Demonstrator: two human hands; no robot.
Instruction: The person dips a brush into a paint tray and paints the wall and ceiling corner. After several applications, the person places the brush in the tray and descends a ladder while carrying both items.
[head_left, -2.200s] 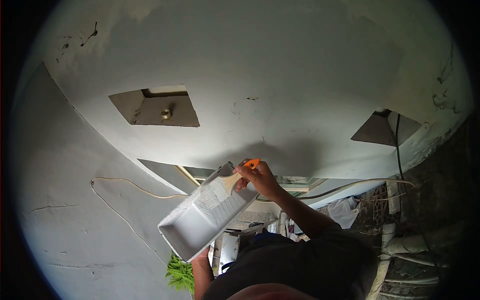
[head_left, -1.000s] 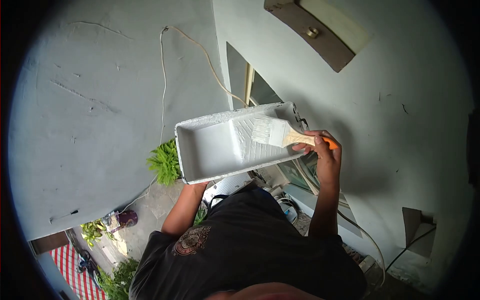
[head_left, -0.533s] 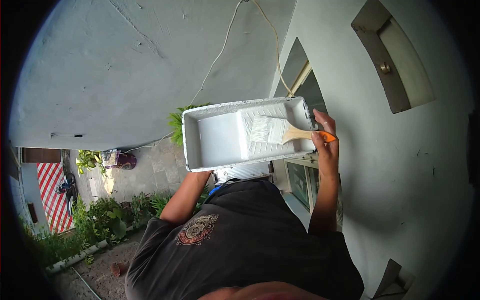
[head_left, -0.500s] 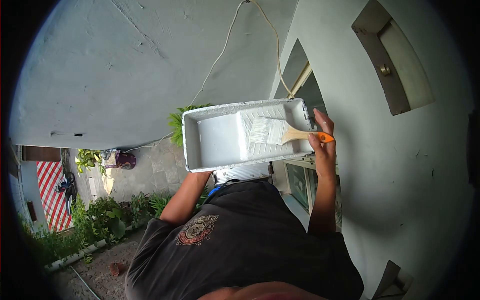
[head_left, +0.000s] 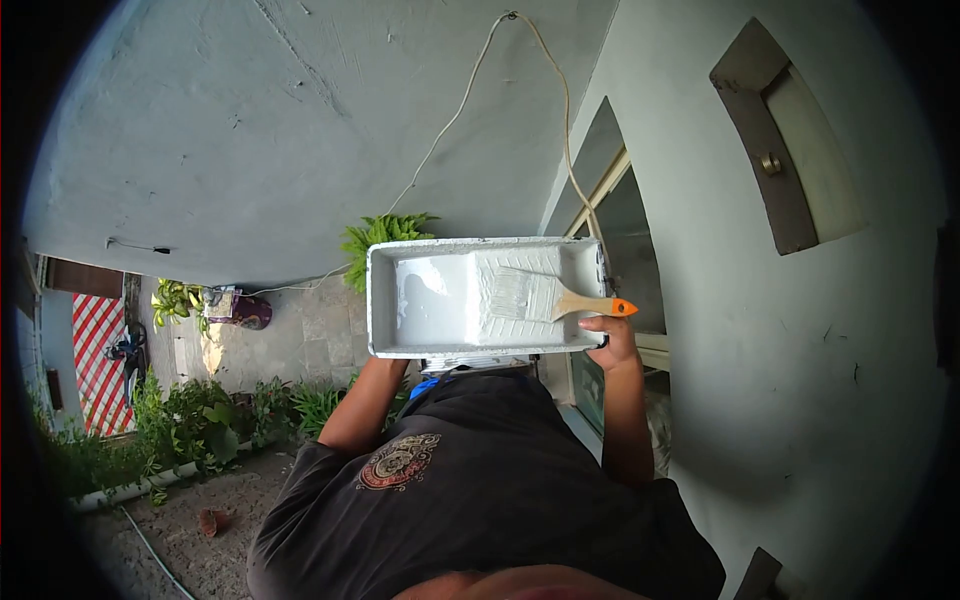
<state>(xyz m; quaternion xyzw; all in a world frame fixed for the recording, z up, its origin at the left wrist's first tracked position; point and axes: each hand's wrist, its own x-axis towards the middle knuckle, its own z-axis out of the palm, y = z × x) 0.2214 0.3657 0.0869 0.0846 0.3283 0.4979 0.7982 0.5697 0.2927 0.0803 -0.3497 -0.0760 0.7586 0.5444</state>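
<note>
A white paint tray is held up in front of my chest, with white paint in its deep left part. On its ribbed right part lies a wide paintbrush, its bristles coated white and its orange-tipped handle jutting past the right rim. My right hand grips the tray's right front corner, thumb over the rim just below the brush handle. At the tray's left front, my left hand goes underneath, and its fingers are hidden.
Grey walls rise ahead and at the right, with a hanging cable and a recessed brown frame. Behind the tray grows a fern. Green plants line the left, near a purple pot.
The tray sits lower and more level. The brush has shifted down with it, and my right hand has moved down and left from the handle to the tray's corner. Paint has flowed within the deep part.
</note>
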